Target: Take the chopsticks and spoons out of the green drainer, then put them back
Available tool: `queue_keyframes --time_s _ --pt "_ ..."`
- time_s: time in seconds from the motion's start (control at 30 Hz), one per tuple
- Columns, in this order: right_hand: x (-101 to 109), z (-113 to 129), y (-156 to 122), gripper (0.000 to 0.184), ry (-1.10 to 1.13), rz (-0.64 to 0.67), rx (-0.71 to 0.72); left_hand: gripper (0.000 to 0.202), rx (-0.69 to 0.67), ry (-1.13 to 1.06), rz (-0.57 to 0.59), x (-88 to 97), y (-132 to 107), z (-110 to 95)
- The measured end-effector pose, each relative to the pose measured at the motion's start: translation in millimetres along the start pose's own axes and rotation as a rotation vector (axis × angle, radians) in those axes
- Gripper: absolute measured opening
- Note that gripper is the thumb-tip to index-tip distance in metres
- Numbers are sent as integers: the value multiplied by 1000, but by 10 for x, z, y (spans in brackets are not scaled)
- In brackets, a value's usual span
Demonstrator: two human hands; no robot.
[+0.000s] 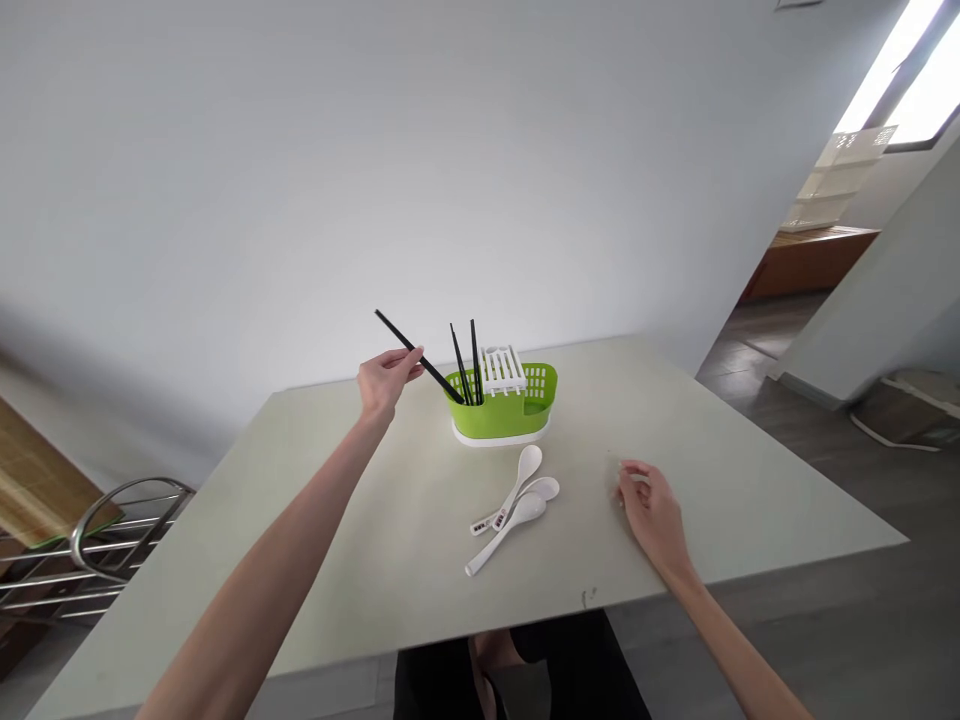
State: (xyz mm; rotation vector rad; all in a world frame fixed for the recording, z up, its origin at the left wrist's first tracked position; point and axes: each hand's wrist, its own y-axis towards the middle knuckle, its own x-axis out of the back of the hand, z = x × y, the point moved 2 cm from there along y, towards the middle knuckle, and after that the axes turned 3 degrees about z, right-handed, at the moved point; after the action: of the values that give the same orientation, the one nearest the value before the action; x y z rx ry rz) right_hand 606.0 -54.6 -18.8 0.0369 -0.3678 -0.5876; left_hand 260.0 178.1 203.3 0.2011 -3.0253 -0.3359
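My left hand is closed around a black chopstick, which slants down to the right. Its lower end meets the left side of a green cutlery basket. Two more dark chopsticks stand up in that left part. A white slotted rack spans the basket's middle, and a white base lies under it. In front, three white spoons lie close together, some overlapping. To their right my right hand rests by the tabletop, fingers loosely curled, a gap at the thumb, and nothing visible in it.
The pale table reaches the white wall behind it. A metal-tube rack or chair stands off the left edge. Beyond the right edge are the floor and a dark, low object.
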Motion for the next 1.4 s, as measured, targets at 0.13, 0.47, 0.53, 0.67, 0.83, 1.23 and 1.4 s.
queue_keyframes --time_s 0.13,0.47,0.53,0.67,0.83,1.23,1.4 --pt "-67 47 -17 44 -47 31 21 40 39 212 67 -221 183 277" --pt "-72 53 10 37 -36 40 -5 34 72 501 56 -351 254 603" --pt "-75 54 13 37 -42 47 -10 36 74 520 50 -359 268 630" --pt "-79 43 20 37 -36 47 -9 37 69 513 73 -357 301 637" --pt "-70 48 13 39 -63 50 -7 49 -10 483 62 -221 191 684" --pt "-138 292 8 42 -222 302 127 46 -173 851 135 1257 -931 1558" --pt "-378 489 112 42 -188 447 193 43 -148 833 104 1466 -1147 1554"
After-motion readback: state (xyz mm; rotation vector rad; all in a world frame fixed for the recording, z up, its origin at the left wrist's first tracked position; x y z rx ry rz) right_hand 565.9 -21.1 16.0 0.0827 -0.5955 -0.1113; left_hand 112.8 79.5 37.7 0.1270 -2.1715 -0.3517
